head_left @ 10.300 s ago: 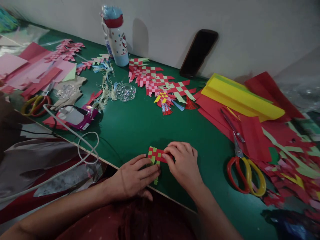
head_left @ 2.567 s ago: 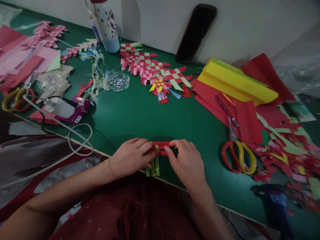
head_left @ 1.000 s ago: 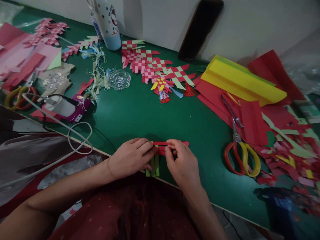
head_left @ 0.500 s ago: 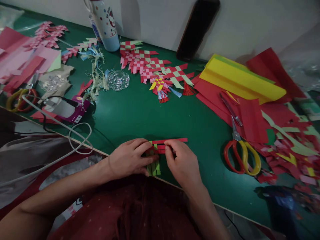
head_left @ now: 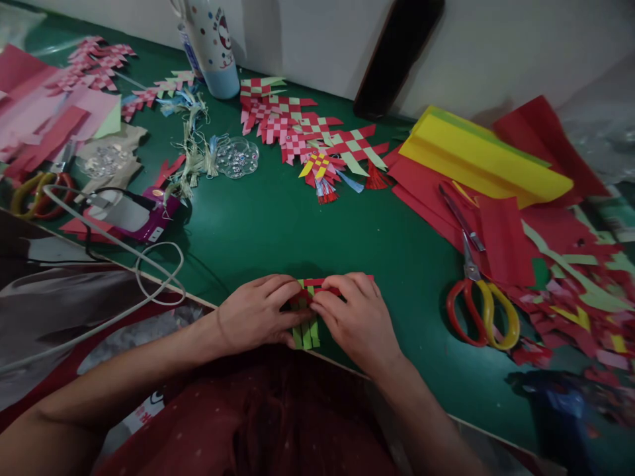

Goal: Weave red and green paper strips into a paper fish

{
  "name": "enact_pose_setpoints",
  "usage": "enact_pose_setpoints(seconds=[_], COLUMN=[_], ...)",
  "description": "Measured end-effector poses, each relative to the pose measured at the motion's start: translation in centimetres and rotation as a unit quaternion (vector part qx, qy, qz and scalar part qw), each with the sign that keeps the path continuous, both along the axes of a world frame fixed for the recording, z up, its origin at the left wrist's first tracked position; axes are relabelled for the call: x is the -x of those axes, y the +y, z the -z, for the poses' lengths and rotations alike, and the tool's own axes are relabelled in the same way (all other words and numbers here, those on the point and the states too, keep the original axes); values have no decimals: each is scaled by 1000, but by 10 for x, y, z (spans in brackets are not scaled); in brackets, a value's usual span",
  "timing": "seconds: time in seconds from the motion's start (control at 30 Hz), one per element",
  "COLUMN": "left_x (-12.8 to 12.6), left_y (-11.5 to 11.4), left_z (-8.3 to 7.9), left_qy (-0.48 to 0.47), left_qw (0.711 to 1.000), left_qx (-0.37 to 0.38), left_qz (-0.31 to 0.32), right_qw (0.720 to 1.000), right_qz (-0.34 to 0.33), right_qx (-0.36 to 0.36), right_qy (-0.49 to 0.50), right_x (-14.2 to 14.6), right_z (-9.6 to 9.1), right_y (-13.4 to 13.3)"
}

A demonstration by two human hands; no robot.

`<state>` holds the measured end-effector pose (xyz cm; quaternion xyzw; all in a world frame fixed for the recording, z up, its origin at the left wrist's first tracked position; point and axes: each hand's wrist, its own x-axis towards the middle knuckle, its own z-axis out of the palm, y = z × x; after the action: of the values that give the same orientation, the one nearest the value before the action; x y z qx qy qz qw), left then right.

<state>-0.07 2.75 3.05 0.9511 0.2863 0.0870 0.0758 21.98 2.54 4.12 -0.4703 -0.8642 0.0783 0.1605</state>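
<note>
Between my hands, at the table's near edge, is a small piece of interlaced paper strips (head_left: 308,330), green ones running toward me and red ones running across. My left hand (head_left: 258,312) grips its left side, fingers curled over the weave. My right hand (head_left: 354,317) pinches at the red strips (head_left: 313,282) on the right side, its fingers covering most of them. The top red strip's end shows past my right knuckles. Both hands hide part of the weave.
Scissors (head_left: 481,311) lie at right beside red and yellow paper (head_left: 486,158) and scraps. Finished woven paper fish (head_left: 307,129) lie at the back, near a bottle (head_left: 218,53) and a phone (head_left: 399,56). A purple power strip (head_left: 159,215) and white cable (head_left: 114,244) are at left.
My right hand has moved slightly left and its fingers have come down over the red strips, closer to the green ones. My left hand stays in place.
</note>
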Motion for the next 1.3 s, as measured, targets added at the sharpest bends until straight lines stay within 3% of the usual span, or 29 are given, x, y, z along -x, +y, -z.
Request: enact_pose_setpoints(seconds=[0.4,0.53,0.8,0.97,1.3], left_x=[0,6,12,9,12], left_y=[0,-9,-35,-35,-34], left_z=[0,2,10,18,20], left_qy=[-8,-64,-120,-127,-139], left_qw=[1000,997,991,990,989], left_qx=[-8,-49,-48,-45,-39], left_qz=[-4,-3,44,43,41], right_qw=[999,998,1000,999,999], right_qz=[19,34,-16,-42,-9], right_qx=[26,40,-16,0,-33], right_qy=[11,37,15,-10,24], right_x=[4,3,18,28,32], right_z=[3,-1,-2,-1,7], right_y=[3,3,-3,-3,7])
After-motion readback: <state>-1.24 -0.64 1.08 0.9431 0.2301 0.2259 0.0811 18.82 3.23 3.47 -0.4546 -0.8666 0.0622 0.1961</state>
